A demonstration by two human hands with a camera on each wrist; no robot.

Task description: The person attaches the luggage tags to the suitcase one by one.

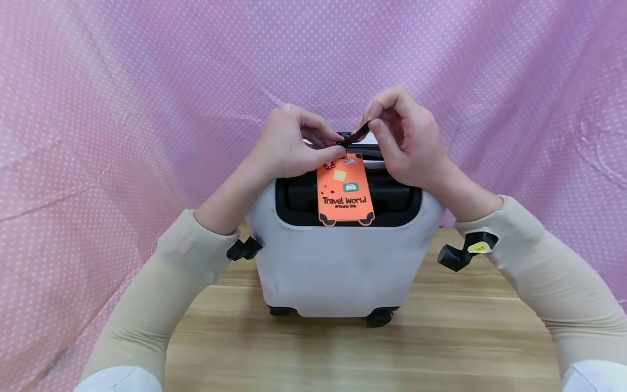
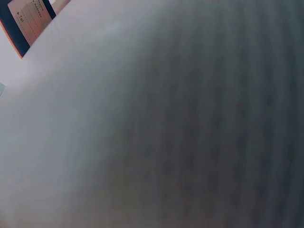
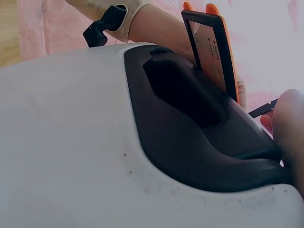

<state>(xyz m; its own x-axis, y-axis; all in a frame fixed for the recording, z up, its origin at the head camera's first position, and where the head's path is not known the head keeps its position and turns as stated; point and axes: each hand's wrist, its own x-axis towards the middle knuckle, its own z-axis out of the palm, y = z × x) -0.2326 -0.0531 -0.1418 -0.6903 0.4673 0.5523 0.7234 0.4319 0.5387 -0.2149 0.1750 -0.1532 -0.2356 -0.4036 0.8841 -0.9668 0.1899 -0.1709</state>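
A small grey suitcase [image 1: 338, 267] stands on a wooden floor, its black top recess [image 3: 190, 123] facing me. An orange luggage tag [image 1: 344, 189] reading "Travel World" hangs over that recess; its back side [image 3: 213, 52] shows in the right wrist view. My left hand [image 1: 289, 142] pinches the top of the tag where the strap joins it. My right hand [image 1: 401, 139] pinches the free end of the dark strap [image 1: 356, 134], pulled up and to the right. The left wrist view is mostly a blur of grey suitcase shell [image 2: 166, 133], with a corner of the tag [image 2: 28, 21].
Pink dotted cloth [image 1: 122, 109] hangs behind and on both sides of the suitcase. The wooden floor [image 1: 343, 354] stretches in front. Black wheels [image 1: 379, 317] show under the case. A black wrist camera mount [image 1: 465, 250] sits on each sleeve.
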